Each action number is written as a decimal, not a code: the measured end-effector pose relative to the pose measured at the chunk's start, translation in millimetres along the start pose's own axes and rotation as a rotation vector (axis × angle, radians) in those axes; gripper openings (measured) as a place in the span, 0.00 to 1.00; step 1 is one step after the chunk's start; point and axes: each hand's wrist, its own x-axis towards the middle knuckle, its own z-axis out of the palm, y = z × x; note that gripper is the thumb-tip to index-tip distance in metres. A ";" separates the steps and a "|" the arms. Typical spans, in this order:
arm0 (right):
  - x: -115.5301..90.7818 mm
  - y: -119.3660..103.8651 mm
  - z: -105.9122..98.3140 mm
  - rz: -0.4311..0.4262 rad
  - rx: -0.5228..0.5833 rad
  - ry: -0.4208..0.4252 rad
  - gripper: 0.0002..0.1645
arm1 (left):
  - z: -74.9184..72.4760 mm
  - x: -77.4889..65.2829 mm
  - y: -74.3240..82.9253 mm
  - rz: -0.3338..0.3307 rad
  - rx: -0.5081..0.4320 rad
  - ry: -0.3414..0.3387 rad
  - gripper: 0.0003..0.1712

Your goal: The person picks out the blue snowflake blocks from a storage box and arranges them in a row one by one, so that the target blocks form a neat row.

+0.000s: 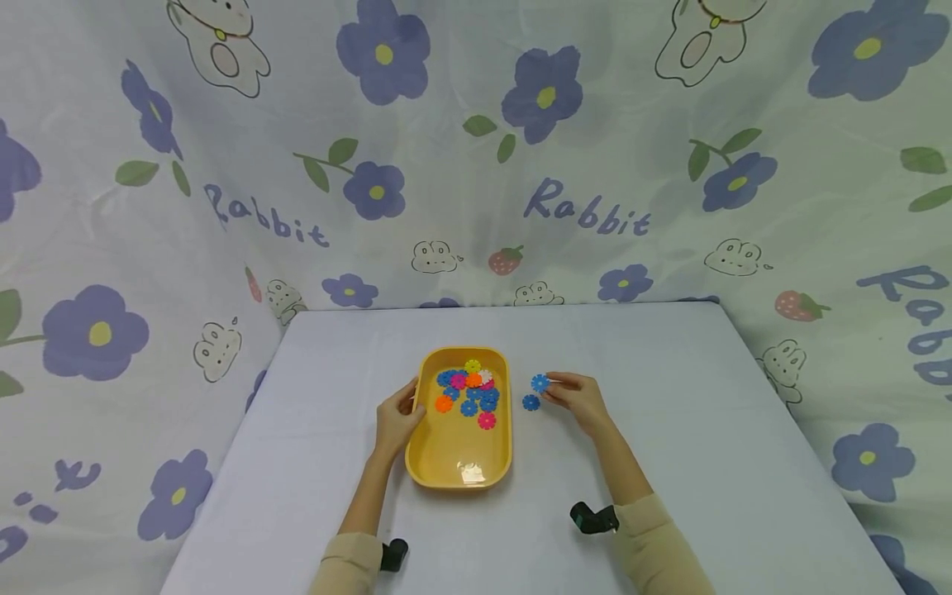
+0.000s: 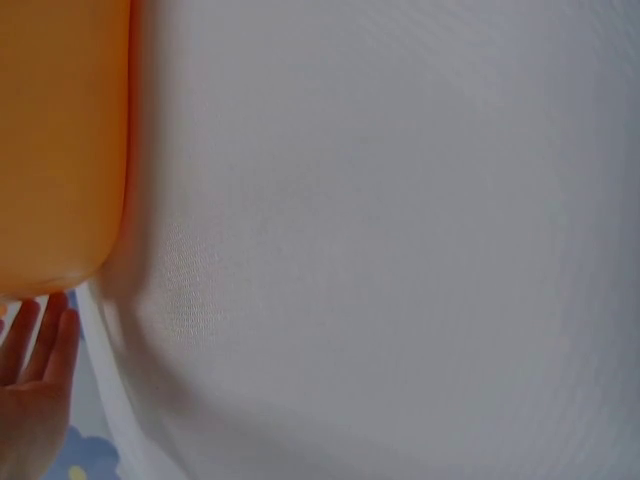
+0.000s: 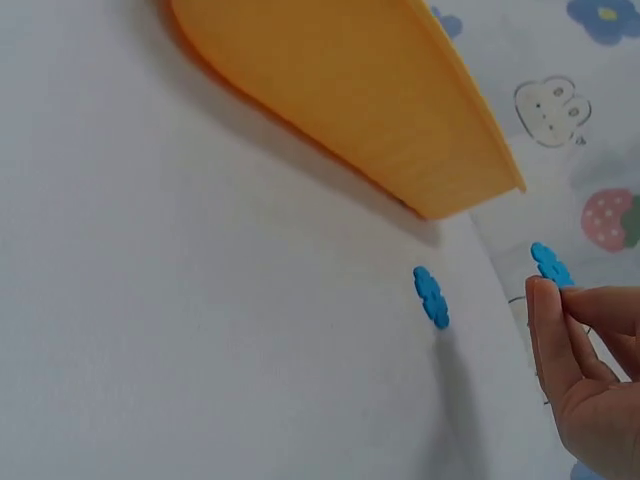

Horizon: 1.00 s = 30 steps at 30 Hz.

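Observation:
A yellow tray (image 1: pixel 459 450) holds several snowflake discs in blue, pink, orange, yellow and white, gathered mostly in its far half. My left hand (image 1: pixel 397 420) grips the tray's left rim, the thumb over the edge and the fingers along the outer side. In the left wrist view, fingertips of this left hand (image 2: pixel 38 385) meet the tray's wall (image 2: pixel 65 150). To the right of the tray, my right hand (image 1: pixel 582 402) pinches a blue snowflake disc (image 1: pixel 540 383) between thumb and fingers, raised above the table. Another blue snowflake disc (image 1: pixel 530 402) lies on the table just below it.
A white cloth covers the table (image 1: pixel 335 364). Behind and at the sides hangs a curtain (image 1: pixel 461 165) printed with flowers, rabbits and strawberries. Dark wrist cameras (image 1: pixel 593 519) are strapped on both forearms, near the beige sleeves (image 1: pixel 658 541).

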 end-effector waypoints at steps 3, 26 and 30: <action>-3.4 2.9 -5.4 0.019 -0.023 0.006 0.22 | -0.1 -0.4 2.4 -0.014 0.004 -0.005 0.29; -6.5 30.2 -13.7 0.072 -0.131 0.081 0.17 | -1.1 -0.2 -0.4 -0.014 -0.015 -0.016 0.29; -6.7 30.2 -11.7 0.061 -0.150 0.081 0.16 | -1.1 0.4 -1.0 -0.022 -0.011 -0.015 0.29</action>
